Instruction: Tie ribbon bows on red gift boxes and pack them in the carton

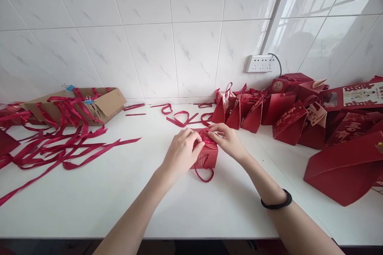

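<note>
- Red box (211, 154): on the table (89, 203), open room towards its front edge.
- Left hand (187, 145): fingers curled at the box's top; grip unclear.
- Right hand (228, 142): fingers bent over it; grip unclear.

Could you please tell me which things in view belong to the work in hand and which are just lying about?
In hand:
- small red box, with left hand and right hand at its top
- its twisted cord

Lying about, though some may be supplies:
- loose red ribbons
- cardboard carton
- red boxes at the right
</note>
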Tool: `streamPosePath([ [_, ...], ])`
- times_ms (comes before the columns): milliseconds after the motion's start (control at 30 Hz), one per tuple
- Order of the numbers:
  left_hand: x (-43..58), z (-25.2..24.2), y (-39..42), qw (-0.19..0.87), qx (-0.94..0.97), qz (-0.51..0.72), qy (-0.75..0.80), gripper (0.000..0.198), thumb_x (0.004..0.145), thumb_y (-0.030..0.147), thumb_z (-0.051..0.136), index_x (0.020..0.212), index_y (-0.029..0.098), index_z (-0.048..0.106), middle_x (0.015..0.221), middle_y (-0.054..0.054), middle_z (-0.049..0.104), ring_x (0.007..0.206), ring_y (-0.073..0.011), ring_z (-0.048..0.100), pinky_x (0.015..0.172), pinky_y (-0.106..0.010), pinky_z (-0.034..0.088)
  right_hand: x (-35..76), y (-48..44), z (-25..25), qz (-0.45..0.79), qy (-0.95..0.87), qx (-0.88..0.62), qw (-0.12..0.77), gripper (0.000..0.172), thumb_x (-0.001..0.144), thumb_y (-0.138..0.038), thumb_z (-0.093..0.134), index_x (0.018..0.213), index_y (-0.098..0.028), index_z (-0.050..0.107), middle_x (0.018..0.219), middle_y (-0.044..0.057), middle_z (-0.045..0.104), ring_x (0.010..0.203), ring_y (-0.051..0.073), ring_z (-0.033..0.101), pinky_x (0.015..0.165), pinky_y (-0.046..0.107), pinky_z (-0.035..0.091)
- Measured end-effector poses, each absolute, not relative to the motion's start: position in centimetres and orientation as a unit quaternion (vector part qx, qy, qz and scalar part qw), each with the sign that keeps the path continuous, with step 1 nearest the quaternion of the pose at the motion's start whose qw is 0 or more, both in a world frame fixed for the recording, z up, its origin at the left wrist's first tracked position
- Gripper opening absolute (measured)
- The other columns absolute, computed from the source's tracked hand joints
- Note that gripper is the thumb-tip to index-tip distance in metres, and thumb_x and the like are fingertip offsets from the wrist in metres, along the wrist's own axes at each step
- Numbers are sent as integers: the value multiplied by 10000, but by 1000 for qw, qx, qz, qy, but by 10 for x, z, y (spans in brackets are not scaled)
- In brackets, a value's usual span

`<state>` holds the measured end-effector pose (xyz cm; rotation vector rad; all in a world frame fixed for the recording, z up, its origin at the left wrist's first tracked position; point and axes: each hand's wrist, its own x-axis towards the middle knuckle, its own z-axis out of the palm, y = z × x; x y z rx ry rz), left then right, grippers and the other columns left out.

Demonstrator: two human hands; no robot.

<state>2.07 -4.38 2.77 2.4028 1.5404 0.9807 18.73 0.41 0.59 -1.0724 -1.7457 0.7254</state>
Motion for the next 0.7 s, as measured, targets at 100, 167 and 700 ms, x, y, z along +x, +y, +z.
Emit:
streamPosePath([
  [100,-1,35,-40,68,786,332,518,136,863,234,451,733,220,486,801,-19,595,745,-194,560,704,-321,417,191,0,12,318,-698,-458,450,269,791,-401,545,637,-180,541,833,43,635,807,182,600,745,330,480],
  [167,-16,41,-39,67,752,357,550,134,862,262,442,737,228,478,762,-13,610,701,-193,563,657,-309,405,193,-5,19,386,-678,-457,428,311,798,-431,523,619,-177,518,723,27,610,698,161,589,649,293,471],
  [700,-23,56,-28,202,771,291,530,259,827,467,507,949,264,609,1062,-31,624,976,-228,589,785,-321,466,195,-13,28,503,-669,-411,360,298,808,-428,562,671,-168,513,591,-27,557,494,87,518,484,222,387],
])
